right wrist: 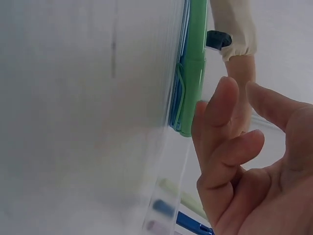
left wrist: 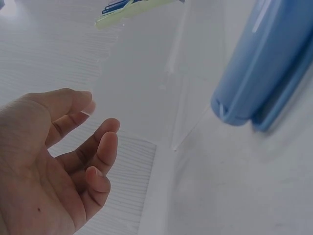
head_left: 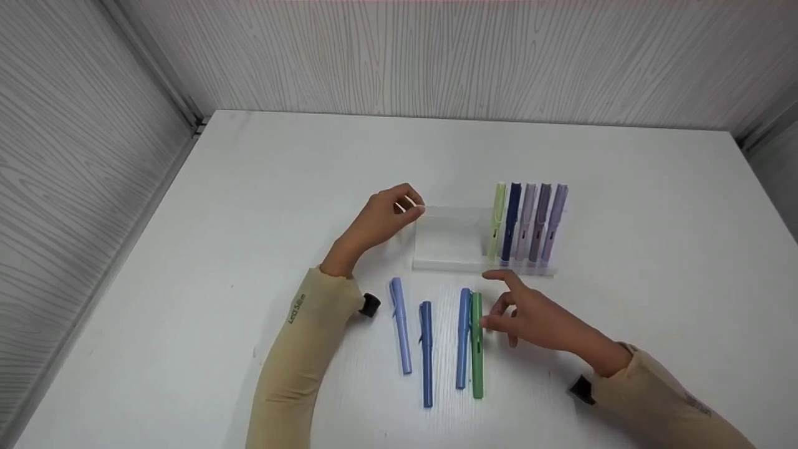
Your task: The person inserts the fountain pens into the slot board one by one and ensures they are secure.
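My left hand (head_left: 383, 218) pinches the upper left corner of a clear pen stand (head_left: 449, 265) between thumb and forefinger. Several capped pens stand side by side in its right part, among them a pale green pen (head_left: 497, 218) and a navy pen (head_left: 511, 218). Beside a green pen (head_left: 477, 349) on the table, my right hand (head_left: 536, 315) hovers with its fingers loosely bent and nothing in them. Its thumb tip is right by the green pen's cap, while its forefinger points toward the stand's front edge. A blue pen (head_left: 462, 340) lies against the green one.
A darker blue pen (head_left: 427, 355) and a periwinkle pen (head_left: 401, 324) lie on the white table (head_left: 187, 312), between my forearms. Wood-grained panels (head_left: 436, 62) rise behind the table and at its sides. Each wrist carries a small black device (head_left: 370, 305).
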